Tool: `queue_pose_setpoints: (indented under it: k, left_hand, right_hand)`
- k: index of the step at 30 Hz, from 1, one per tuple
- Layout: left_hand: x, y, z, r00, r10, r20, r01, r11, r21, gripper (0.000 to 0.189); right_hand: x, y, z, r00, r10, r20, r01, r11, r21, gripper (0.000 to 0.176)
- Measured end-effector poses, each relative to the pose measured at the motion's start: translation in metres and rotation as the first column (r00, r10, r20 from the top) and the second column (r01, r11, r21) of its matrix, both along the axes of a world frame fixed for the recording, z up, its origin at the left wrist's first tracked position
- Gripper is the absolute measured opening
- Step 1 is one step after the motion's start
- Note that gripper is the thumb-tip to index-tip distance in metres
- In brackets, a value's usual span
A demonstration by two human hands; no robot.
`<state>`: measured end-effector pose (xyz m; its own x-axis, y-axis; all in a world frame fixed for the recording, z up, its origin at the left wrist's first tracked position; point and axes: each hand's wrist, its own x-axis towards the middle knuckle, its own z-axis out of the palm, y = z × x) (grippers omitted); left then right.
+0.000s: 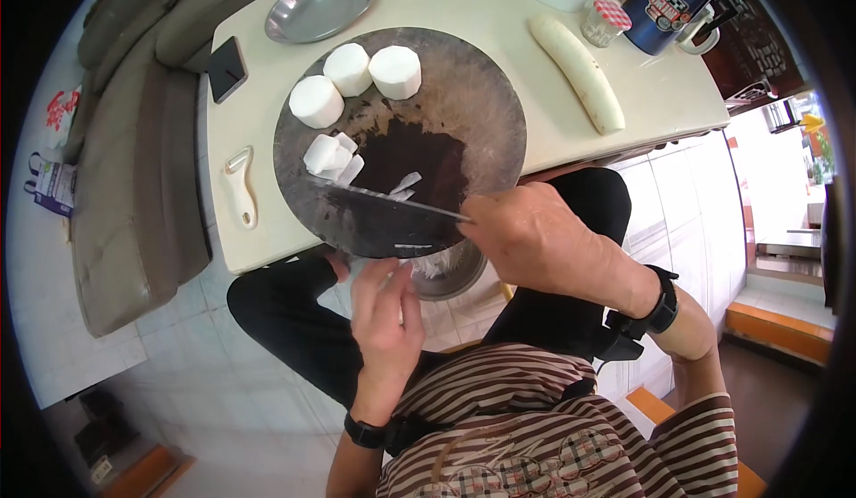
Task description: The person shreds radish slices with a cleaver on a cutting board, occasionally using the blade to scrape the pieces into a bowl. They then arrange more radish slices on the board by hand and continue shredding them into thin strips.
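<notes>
My right hand point(526, 235) is closed around the handle of a cleaver point(383, 222), whose broad dark blade lies tilted over the near part of a round chopping board point(486, 97). Just below the blade and the board's near edge is my left hand point(388, 311), its fingers bent and pressed together; what they hold, if anything, I cannot make out. Cut white radish chunks point(333, 157) lie piled beyond the blade, and thin slivers point(407, 184) lie right of them. Three thick peeled radish pieces point(396, 73) stand at the far side of the board.
A whole white radish point(580, 74) lies right of the board. A peeler point(239, 186), a phone point(227, 70) and a metal dish point(321, 6) are on the table. Jars point(606, 24) and a blue jug point(669, 3) stand far right. Beneath the board's edge is a basin point(455, 275) with peelings.
</notes>
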<state>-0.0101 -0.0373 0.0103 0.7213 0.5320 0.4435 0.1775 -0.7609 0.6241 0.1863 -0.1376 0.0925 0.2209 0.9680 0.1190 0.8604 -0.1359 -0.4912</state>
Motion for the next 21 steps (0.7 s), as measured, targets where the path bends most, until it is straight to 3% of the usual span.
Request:
queue_pose_setpoints:
  k: [2,4,5,7,8,10,14,16,17,21]
  left_hand:
    - [-0.007,-0.002,-0.002,0.999,0.049,0.003,-0.049,0.997,-0.063,0.026]
    - [-0.013,-0.001,-0.004,0.996,0.05,-0.07,-0.067,0.96,-0.273,0.022]
    - [-0.014,-0.002,-0.011,0.996,0.052,-0.07,-0.069,0.96,-0.27,0.022]
    - [-0.012,-0.005,-0.03,0.993,0.092,-0.07,-0.116,0.769,-0.629,0.021]
    - [-0.01,-0.007,-0.036,0.994,0.091,-0.068,-0.113,0.77,-0.628,0.021]
    - [-0.003,-0.009,-0.041,0.984,0.167,-0.067,-0.141,0.487,-0.862,0.025]
    - [0.008,-0.016,-0.042,0.982,0.184,-0.042,-0.135,0.528,-0.838,0.022]
    - [0.014,-0.019,-0.042,0.969,0.246,0.029,-0.083,0.435,-0.897,0.022]
    - [0.015,-0.019,-0.044,0.969,0.244,0.033,-0.079,0.437,-0.896,0.022]
    - [0.015,-0.011,-0.056,0.979,0.2,0.034,-0.02,0.262,-0.965,0.019]
  right_hand:
    - [0.005,-0.005,-0.008,0.999,-0.037,-0.03,0.037,0.999,0.022,0.014]
    - [0.006,-0.009,-0.014,0.995,-0.073,-0.069,0.076,0.996,0.04,0.015]
    - [0.006,-0.011,-0.015,0.992,-0.085,-0.097,0.092,0.993,0.072,0.016]
    - [0.003,-0.014,-0.017,0.987,-0.097,-0.125,0.111,0.988,0.106,0.016]
    - [-0.001,-0.016,-0.017,0.984,-0.101,-0.148,0.118,0.986,0.116,0.017]
    - [-0.006,-0.021,-0.016,0.98,-0.107,-0.168,0.13,0.983,0.129,0.017]
    - [-0.016,-0.027,-0.018,0.979,-0.096,-0.18,0.116,0.988,0.102,0.017]
    - [-0.02,-0.03,-0.019,0.977,-0.095,-0.189,0.116,0.988,0.102,0.017]
    - [-0.021,-0.031,-0.019,0.977,-0.091,-0.195,0.117,0.985,0.128,0.017]
    - [-0.028,-0.036,-0.018,0.961,-0.095,-0.26,0.143,0.975,0.17,0.014]
